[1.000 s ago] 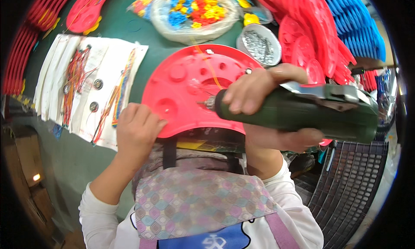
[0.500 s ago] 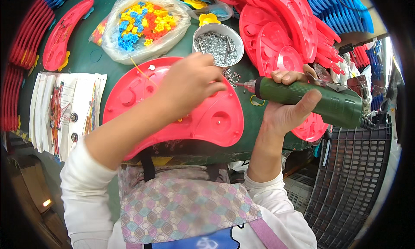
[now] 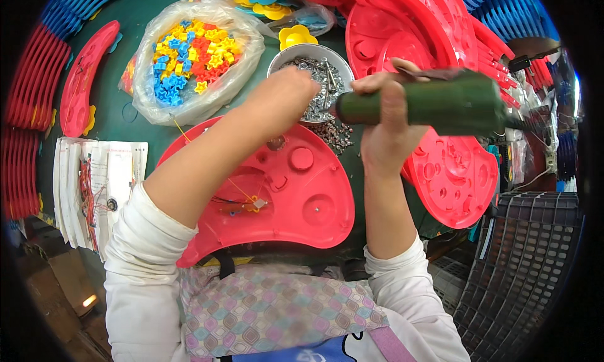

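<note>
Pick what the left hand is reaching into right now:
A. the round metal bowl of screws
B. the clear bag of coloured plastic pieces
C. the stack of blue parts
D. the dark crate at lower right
A: the left hand is over the round metal bowl of screws, fingers down among them, while the right hand grips the dark green power screwdriver.

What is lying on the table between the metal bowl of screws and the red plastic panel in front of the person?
In the head view, a small heap of loose screws lies on the green table between the metal bowl and the red panel.
</note>
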Demonstrator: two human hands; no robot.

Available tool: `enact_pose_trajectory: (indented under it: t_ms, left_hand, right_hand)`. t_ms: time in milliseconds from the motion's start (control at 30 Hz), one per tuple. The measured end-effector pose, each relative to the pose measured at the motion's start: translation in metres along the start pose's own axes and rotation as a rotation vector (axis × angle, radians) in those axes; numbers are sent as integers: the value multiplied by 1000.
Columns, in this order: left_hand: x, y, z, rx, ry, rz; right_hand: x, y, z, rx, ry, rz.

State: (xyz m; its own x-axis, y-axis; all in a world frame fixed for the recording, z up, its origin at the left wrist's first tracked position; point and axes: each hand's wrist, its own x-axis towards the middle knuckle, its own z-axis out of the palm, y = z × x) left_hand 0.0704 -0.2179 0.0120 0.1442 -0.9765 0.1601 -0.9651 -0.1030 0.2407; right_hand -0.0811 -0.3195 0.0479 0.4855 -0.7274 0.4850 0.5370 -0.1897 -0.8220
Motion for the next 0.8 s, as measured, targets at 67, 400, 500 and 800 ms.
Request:
enact_pose_trajectory:
  t_ms: [67, 400, 500, 800]
  left_hand:
    - [2, -10, 3, -87, -224, -81]
    - [3, -6, 8, -354, 41, -1]
    - [-7, -3, 3, -358, 201, 39]
    - [-39, -5, -11, -359, 332, 82]
  right_hand:
    - [4, 28, 0, -128, -62, -73]
    - [4, 10, 7, 186, -50, -73]
    - [6, 2, 3, 215, -44, -135]
    - [-4, -9, 9, 247, -24, -74]
